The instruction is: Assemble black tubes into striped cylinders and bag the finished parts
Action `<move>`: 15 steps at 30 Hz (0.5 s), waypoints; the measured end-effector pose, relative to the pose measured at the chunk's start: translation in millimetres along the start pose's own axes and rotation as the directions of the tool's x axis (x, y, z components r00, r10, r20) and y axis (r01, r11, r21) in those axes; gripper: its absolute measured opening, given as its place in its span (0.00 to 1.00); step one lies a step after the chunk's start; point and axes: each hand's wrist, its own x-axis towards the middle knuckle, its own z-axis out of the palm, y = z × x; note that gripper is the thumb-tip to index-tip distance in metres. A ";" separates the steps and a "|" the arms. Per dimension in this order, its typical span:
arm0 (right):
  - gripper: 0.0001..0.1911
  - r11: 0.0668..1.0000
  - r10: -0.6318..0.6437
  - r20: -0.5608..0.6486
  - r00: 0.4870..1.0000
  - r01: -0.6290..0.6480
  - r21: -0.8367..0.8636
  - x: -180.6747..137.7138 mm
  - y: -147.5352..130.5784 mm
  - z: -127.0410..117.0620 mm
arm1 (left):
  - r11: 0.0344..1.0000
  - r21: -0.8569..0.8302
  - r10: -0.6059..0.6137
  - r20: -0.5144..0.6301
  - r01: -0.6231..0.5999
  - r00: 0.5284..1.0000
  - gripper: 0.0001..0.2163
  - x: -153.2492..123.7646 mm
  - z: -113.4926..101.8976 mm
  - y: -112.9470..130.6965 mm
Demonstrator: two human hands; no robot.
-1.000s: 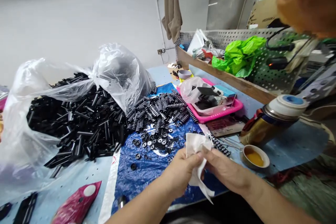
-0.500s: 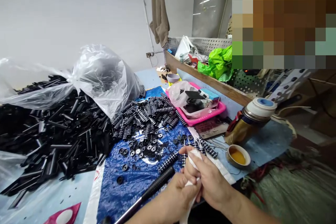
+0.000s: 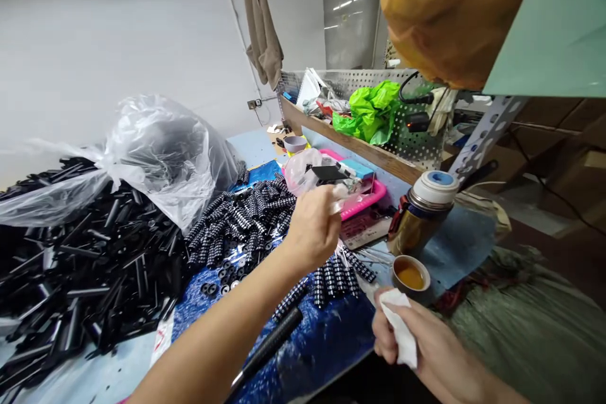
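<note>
My left hand [image 3: 312, 227] is stretched forward over the table, closed, with a blurred scrap of white tissue [image 3: 338, 197] at its fingertips. It is in front of the pink basket [image 3: 364, 202], hiding part of it. Lower right, my right hand [image 3: 421, 334] is closed around a folded white tissue [image 3: 401, 325]. A cup of amber liquid [image 3: 409, 274] stands just beyond that hand. Black-and-white patterned rollers [image 3: 336, 274] lie in a row between the hands. Below my left forearm, a black-handled rod [image 3: 272, 344] rests on the blue plastic sheet [image 3: 326, 341].
A gold thermos [image 3: 419, 214] with a white lid stands behind the cup. On the left are a heap of black plastic pieces [image 3: 95, 271] and a tied clear bag [image 3: 161, 151]. More patterned rollers [image 3: 241, 214] are piled mid-table. A wooden ledge [image 3: 360, 142] runs behind the basket.
My hands, together around white tissue before, are now apart. The left has moved forward and up towards the pink basket; the right has moved right with tissue. The view has shifted right.
</note>
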 end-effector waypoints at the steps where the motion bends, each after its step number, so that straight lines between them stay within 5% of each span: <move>1: 0.22 1.000 -0.002 -0.016 1.000 0.002 -0.022 0.8 2.3 -1.9 | 0.994 0.090 0.068 0.000 -0.067 0.998 0.11 11.0 14.4 -9.5; 3: 0.21 0.996 -0.029 -0.042 0.999 0.025 -0.088 2.0 5.4 -7.1 | 0.957 0.285 0.054 0.022 -0.058 0.998 0.11 23.0 40.8 -26.9; 6: 0.22 0.980 -0.126 -0.105 0.986 0.107 -0.168 3.3 6.6 -17.9 | 0.883 0.466 -0.138 0.126 0.065 0.982 0.12 20.3 63.3 -45.0; 15: 0.23 0.988 -0.113 -0.185 0.976 0.129 0.079 22.9 -7.6 -0.1 | 0.861 0.502 -0.275 0.313 0.087 0.909 0.27 11.9 57.6 -32.8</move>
